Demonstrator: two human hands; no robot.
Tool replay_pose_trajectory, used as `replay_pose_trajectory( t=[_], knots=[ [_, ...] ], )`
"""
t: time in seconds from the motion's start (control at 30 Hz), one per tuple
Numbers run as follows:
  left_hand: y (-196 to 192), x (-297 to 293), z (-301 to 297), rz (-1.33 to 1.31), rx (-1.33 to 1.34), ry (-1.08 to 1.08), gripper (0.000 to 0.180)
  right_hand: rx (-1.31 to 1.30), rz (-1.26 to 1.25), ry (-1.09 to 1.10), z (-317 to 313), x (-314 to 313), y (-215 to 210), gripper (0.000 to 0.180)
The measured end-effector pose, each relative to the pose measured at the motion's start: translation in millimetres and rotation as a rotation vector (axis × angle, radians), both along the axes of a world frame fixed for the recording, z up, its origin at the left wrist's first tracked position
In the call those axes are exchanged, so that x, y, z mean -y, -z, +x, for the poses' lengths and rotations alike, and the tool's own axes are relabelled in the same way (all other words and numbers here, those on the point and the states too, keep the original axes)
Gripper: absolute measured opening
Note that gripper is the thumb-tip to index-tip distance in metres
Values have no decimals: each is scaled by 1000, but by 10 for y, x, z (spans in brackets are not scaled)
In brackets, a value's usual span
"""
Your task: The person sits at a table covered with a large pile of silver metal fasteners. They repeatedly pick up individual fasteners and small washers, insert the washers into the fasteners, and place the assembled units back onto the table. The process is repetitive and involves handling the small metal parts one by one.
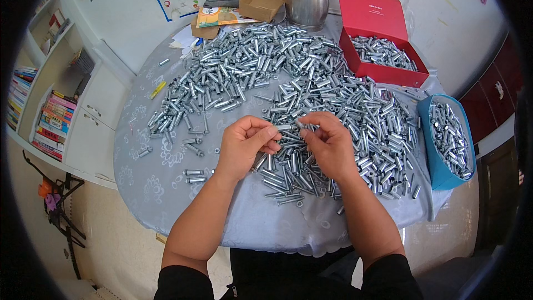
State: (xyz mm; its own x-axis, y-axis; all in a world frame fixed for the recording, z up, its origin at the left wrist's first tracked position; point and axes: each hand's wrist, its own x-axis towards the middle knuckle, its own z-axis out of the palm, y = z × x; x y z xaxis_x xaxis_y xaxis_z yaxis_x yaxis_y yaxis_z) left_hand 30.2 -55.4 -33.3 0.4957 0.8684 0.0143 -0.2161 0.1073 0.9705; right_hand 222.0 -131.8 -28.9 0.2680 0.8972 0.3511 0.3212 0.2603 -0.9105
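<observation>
Above a big heap of silvery expansion bolts (261, 55), my two hands come close together. Thumb and curled fingers of my left hand (248, 143) pinch one end of a metal expansion bolt (285, 127). At its other end, the fingertips of my right hand (331, 143) are closed in a pinch on a small part that I cannot make out. Loose bolts and sleeves lie under and around both hands. A few single bolts (194, 173) rest on the cloth left of my left forearm.
A grey patterned cloth (150, 189) covers the round table. An open red box (388, 75) of bolts stands at the back right, a blue bin (436, 161) of them at the right edge. Behind are a metal pot (307, 1), a cardboard box (262, 1) and a yellow marker (158, 90).
</observation>
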Motion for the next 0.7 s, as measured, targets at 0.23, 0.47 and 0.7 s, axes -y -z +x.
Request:
replay_pose_trajectory(
  t=[0.23, 0.47, 0.7],
  knots=[
    [11, 19, 1, 23, 22, 50, 13, 113, -50, -90, -56, 45, -91, 33],
    [-5, -14, -13, 26, -5, -14, 12, 99, -44, 75, -21, 26, -76, 33],
    [2, 29, -1, 6, -5, 67, 17, 119, 43, -120, -71, 52, -88, 27]
  ],
)
